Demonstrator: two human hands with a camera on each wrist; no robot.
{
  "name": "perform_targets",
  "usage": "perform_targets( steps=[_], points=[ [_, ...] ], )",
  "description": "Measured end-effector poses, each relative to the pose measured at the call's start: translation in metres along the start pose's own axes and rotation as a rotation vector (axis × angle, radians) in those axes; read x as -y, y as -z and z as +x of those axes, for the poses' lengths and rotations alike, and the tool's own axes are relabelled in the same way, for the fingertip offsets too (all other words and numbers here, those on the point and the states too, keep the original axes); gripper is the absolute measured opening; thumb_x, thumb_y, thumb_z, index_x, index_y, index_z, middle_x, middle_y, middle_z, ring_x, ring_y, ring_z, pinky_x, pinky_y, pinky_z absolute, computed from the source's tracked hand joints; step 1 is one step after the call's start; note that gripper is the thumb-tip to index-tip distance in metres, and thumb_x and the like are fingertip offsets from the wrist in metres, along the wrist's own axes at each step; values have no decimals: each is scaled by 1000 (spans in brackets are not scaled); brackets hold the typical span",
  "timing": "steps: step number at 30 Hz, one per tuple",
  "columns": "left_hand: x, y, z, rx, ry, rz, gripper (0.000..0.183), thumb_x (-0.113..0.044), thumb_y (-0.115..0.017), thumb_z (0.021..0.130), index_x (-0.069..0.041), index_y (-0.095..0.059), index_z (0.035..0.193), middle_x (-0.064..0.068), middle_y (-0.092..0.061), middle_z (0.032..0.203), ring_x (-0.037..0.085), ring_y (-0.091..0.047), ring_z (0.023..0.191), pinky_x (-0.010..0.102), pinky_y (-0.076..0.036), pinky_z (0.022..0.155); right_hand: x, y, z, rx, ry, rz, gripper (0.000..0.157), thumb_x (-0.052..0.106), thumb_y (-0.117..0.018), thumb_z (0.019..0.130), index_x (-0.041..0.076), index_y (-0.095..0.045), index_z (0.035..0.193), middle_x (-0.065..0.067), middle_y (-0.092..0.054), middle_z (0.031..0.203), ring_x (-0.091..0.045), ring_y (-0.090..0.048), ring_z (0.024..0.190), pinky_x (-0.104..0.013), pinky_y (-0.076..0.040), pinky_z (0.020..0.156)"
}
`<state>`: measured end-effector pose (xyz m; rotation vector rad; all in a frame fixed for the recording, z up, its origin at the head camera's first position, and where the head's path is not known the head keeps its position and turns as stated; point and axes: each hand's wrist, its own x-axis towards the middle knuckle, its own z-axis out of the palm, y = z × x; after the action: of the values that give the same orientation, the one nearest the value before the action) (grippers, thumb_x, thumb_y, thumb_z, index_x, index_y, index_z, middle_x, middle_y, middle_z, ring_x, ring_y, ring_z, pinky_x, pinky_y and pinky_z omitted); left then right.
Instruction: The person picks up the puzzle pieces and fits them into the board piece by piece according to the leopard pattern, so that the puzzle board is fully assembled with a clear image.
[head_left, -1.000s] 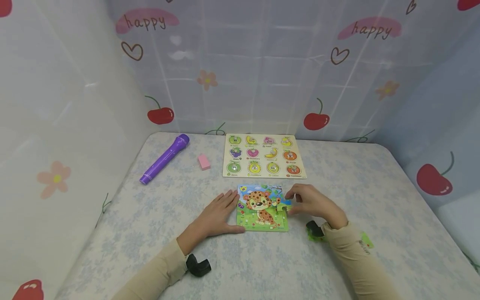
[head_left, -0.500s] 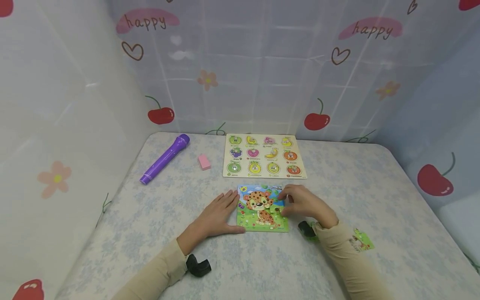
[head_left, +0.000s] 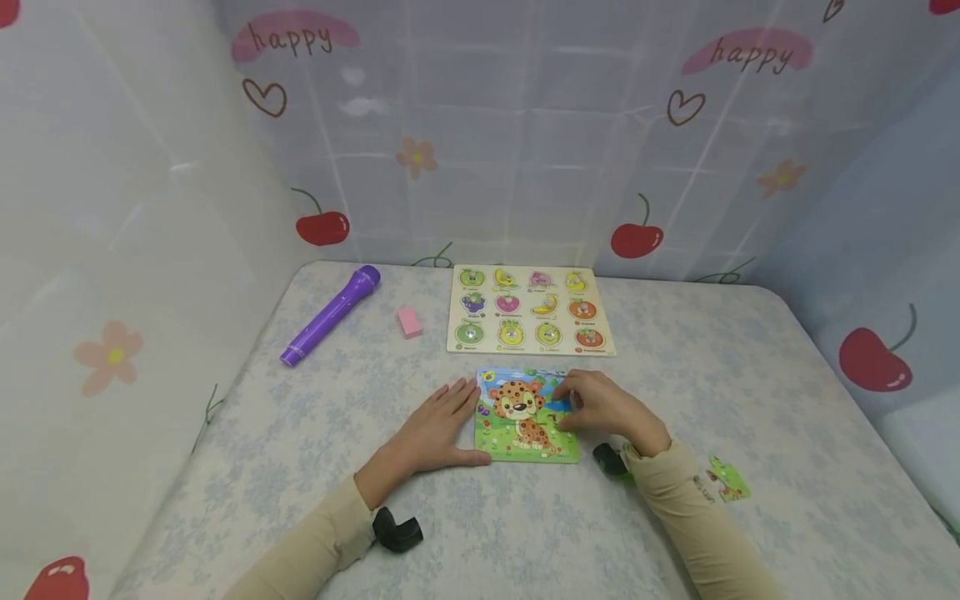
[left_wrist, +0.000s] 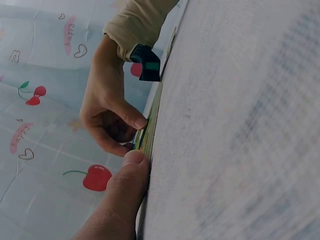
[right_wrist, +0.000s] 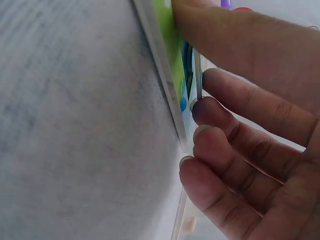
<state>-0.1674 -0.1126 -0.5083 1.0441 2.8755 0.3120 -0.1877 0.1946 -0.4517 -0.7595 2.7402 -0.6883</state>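
Behind the leopard puzzle (head_left: pixel 517 429) lies the fruit board (head_left: pixel 527 323), with the block (head_left: pixel 409 322), then the microphone (head_left: pixel 330 317), to its left.

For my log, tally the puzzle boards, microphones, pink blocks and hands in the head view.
Puzzle boards: 2 (leopard puzzle, fruit board)
Purple microphone: 1
Pink block: 1
Hands: 2 (left hand, right hand)
Total: 6

"happy" repeated on backdrop (head_left: pixel 487 125); fruit-board (head_left: pixel 528 322) labels illegible.

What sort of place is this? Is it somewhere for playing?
Probably a little play corner: the table holds a leopard jigsaw puzzle and a fruit puzzle board, with a cherry-print backdrop behind it.
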Motion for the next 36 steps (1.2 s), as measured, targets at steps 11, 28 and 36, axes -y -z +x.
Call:
perform_targets(
  steps=[11,28,36],
  points=[
    [1,0,1,-5,-8,10,111,-83,-46,80,-7,-18,156,7,-16,164,23,-15,153,41,-16,125,0,3,1,23,-31,27,36,19,-86,73,7,-72,105,-1,-60,87,-8,-49,67,-22,-45,58],
    [0,0,1,6,1,17,110,-81,-48,80,-8,-17,156,6,-15,165,22,-13,153,40,-15,125,-1,3,0,24,-50,51,42,20,-87,71,6,-72,108,-1,-62,90,-9,-53,71,-22,-47,61],
    [1,1,1,-8,-13,12,110,-83,-45,80,-7,-19,156,7,-17,164,24,-16,152,41,-17,124,3,4,1,-4,-43,31,30,21,-83,77,9,-74,102,-1,-64,88,-9,-52,69,-22,-46,59]
  ],
)
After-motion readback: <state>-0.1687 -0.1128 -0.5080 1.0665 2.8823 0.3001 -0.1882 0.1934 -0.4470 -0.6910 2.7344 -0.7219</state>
